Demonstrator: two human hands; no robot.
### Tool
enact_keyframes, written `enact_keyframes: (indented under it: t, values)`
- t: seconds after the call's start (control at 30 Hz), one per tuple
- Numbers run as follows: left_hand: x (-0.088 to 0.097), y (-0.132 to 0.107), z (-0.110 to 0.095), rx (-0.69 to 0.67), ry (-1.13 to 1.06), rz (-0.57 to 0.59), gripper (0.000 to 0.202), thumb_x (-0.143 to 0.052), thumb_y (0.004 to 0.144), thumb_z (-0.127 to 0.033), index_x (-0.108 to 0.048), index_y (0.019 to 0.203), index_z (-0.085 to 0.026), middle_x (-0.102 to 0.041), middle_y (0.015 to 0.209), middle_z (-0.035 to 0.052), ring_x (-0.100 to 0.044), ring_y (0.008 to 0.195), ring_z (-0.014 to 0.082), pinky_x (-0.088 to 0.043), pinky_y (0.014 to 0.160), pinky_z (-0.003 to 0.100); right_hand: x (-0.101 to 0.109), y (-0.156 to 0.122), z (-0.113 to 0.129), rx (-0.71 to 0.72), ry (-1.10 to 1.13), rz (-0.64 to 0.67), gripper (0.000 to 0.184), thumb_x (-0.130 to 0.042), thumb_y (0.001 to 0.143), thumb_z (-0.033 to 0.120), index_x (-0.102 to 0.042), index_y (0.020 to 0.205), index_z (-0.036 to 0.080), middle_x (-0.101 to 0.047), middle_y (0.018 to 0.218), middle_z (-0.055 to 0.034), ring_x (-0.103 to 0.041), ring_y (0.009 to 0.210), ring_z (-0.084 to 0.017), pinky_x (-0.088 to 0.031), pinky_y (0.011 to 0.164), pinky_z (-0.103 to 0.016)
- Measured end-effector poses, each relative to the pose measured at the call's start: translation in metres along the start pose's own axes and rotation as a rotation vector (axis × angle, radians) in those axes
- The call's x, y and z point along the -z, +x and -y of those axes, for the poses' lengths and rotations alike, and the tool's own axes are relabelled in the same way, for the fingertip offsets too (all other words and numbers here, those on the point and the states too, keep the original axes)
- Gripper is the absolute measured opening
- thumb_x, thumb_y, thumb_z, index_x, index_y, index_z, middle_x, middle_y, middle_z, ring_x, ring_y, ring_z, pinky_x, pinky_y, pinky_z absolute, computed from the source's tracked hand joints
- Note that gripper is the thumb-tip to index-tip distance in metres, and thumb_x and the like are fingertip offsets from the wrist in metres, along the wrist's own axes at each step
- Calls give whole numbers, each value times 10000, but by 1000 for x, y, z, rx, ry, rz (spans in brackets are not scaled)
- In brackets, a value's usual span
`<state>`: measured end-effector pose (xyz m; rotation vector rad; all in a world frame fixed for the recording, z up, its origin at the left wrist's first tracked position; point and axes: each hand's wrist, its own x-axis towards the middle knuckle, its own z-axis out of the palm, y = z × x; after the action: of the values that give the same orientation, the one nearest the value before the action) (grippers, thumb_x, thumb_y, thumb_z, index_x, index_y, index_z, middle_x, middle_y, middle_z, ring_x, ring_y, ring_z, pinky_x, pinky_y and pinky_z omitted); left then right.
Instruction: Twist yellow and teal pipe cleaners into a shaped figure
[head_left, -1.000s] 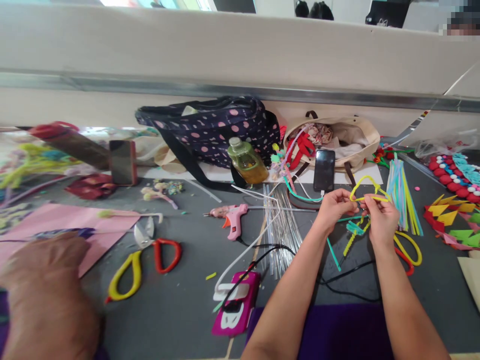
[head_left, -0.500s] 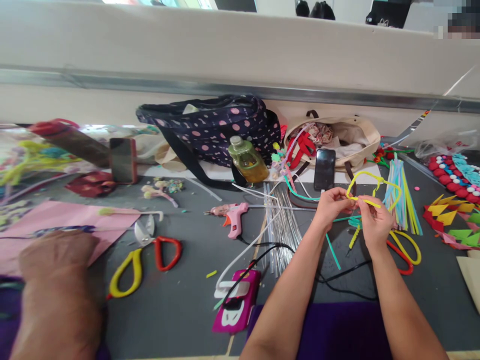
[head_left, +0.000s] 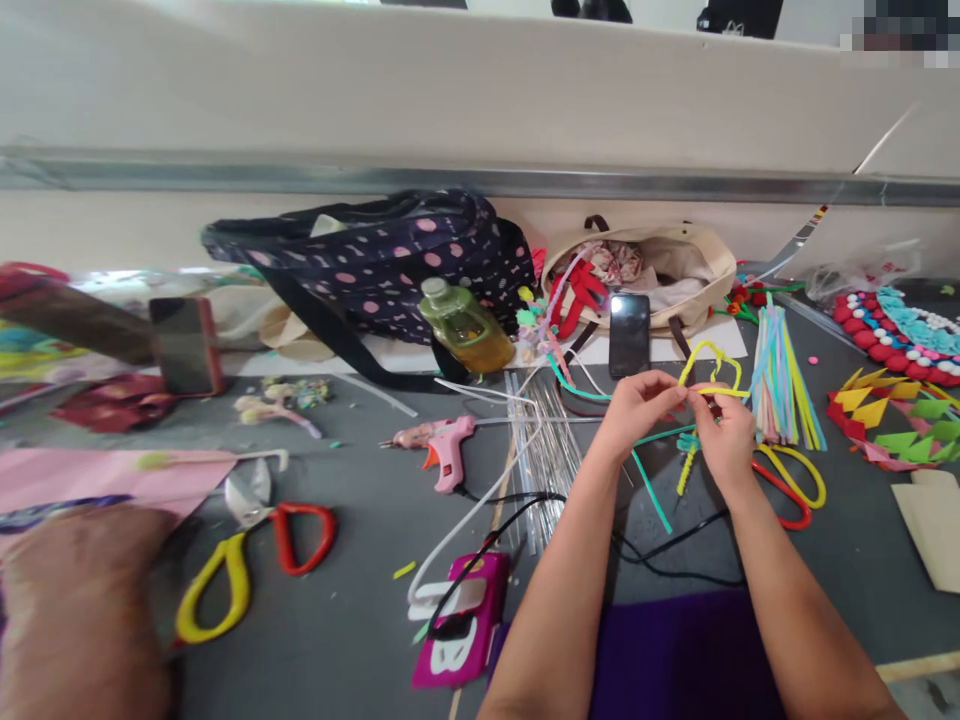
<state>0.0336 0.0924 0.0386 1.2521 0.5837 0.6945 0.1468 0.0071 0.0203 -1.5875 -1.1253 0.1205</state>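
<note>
Both my hands are raised over the grey table, pinching a bent yellow pipe cleaner (head_left: 711, 362) between them. My left hand (head_left: 637, 408) grips its left end with thumb and fingers closed. My right hand (head_left: 724, 435) pinches the right part, fingers curled. The wire loops upward above my fingertips. Below my hands lie a teal pipe cleaner (head_left: 649, 476) and a short yellow-and-teal twisted piece (head_left: 687, 460). A black phone (head_left: 628, 334) leans just beyond my left hand.
Red-and-yellow scissors (head_left: 787, 485) lie right of my hands, another pair (head_left: 247, 550) at left. A pink glue gun (head_left: 448, 450), clear sticks (head_left: 551, 450), a bottle (head_left: 465, 325), a dotted bag (head_left: 390, 260), a canvas bag (head_left: 675, 265) and pipe cleaners (head_left: 780, 385) crowd the table. Another person's hand (head_left: 75, 610) rests at lower left.
My hands have bent the yellow pipe cleaner into a tighter, smaller loop and drawn closer together. The view has shifted to the right, so things sit further left in frame.
</note>
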Motion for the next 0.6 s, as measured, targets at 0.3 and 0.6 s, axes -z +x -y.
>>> enact_keyframes:
  t: [0.3,0.6]
  values:
    - [3,-4,-11,-21,13,-156,240,-776,638,-341,-698,698,-122,-620,559,0,-529,491,88,-456,511,211,-6,-5,8,-10,21,136,196,-609,873,380,-679,903,199,-694,925,-59,-618,763,-184,-479,638,-295]
    - [1,-2,-12,-37,-43,-245,219,-787,599,-320,-703,646,-123,-602,544,-11,-501,492,77,-426,508,206,-10,-12,7,-69,-19,102,189,-629,851,380,-685,877,201,-700,834,-50,-627,798,-213,-482,760,-351]
